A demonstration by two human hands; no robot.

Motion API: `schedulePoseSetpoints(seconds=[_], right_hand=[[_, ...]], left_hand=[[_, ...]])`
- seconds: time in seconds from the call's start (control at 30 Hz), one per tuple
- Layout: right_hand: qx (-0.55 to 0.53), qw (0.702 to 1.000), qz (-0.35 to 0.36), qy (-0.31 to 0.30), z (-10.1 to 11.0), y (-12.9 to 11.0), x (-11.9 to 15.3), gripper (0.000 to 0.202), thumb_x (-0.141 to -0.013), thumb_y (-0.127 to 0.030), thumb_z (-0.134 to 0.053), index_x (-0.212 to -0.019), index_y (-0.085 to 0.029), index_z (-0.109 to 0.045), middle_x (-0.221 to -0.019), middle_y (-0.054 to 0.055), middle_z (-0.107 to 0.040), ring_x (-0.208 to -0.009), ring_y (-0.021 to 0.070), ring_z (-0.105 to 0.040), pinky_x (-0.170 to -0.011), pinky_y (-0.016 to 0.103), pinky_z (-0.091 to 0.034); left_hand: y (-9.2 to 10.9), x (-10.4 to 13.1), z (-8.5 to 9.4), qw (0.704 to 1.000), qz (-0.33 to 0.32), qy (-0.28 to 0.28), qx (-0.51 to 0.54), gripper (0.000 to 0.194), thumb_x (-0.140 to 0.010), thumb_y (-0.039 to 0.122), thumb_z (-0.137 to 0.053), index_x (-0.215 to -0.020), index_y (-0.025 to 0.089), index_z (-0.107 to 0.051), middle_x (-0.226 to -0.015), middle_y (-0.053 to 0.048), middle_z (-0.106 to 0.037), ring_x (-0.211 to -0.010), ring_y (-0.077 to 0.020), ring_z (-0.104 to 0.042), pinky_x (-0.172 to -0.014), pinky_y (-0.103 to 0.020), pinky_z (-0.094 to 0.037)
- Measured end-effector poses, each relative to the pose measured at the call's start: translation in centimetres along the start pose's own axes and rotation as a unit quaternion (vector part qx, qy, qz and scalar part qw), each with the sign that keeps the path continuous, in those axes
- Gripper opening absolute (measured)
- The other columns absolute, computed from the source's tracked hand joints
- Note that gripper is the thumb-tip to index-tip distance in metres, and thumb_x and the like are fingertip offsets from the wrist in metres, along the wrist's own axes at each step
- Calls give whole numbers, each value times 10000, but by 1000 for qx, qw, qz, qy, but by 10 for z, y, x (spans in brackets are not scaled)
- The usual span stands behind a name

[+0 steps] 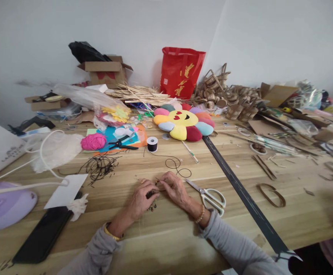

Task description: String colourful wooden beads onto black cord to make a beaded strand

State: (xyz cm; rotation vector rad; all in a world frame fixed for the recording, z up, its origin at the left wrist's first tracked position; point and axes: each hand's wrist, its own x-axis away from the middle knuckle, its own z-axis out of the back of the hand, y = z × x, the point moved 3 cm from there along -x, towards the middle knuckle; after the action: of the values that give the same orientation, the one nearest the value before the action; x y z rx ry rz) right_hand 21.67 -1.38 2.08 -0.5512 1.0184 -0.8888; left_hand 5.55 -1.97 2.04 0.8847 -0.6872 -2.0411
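Over the table's front middle, my left hand (140,199) is closed on a string of small dark beads (152,207), part of which hangs below the fingers. Close beside it, my right hand (176,190) pinches a thin dark cord end, its fingertips almost meeting the left ones. What lies right between the fingertips is too small to make out. White-handled scissors (209,194) lie by my right wrist, blades half under the hand's side. Beyond both hands stands a spool of black cord (152,144), with a loose loop of cord (177,168) running from it.
Left are cut black cords (100,166), black-handled pliers (120,144), pink yarn (93,141), a black phone (43,235) and a purple device (8,206). A flower cushion (185,121), red bag (182,72) and small woven baskets (240,101) sit behind. A dark strip (240,191) crosses the right.
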Motion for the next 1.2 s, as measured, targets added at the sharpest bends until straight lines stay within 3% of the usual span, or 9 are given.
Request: schedulePoseSetpoints(seconds=[0.23, 0.6, 0.9, 1.2], right_hand=[[5, 1000, 4, 3, -1, 1, 0, 138, -934, -256, -508, -832, -192, -576, -790, 36, -595, -761, 165, -559, -701, 292, -470], [10, 1000, 13, -17, 1, -4, 0, 147, -938, -220, -491, -831, -192, -588, -782, 33, -590, -751, 161, -550, -694, 292, -457], [23, 999, 18, -16, -1, -1, 1, 158, -933, -228, -490, -801, -197, -571, -747, 28, -568, -729, 165, -529, -667, 294, -441], [19, 999, 18, -21, -1, -1, 1, 153, -930, -218, -495, -791, -195, -554, -747, 23, -561, -733, 163, -524, -670, 294, -440]], left_hand=[[0, 7, -11, 987, -81, -49, -129, 123, -858, 124, -589, -854, 182, -698, -855, -52, -623, -891, -211, -530, -878, -395, -436], [5, 6, -2, 987, -81, -37, -131, 122, -857, 123, -587, -791, 175, -674, -822, -43, -625, -847, -200, -538, -819, -357, -452], [6, 8, -2, 973, -78, -42, -213, 55, -767, 134, -647, -783, 178, -676, -842, -70, -638, -869, -237, -548, -830, -392, -454], [9, 8, -1, 969, -67, -45, -232, 86, -781, 97, -628, -760, 174, -660, -828, -59, -645, -842, -231, -552, -800, -379, -446]])
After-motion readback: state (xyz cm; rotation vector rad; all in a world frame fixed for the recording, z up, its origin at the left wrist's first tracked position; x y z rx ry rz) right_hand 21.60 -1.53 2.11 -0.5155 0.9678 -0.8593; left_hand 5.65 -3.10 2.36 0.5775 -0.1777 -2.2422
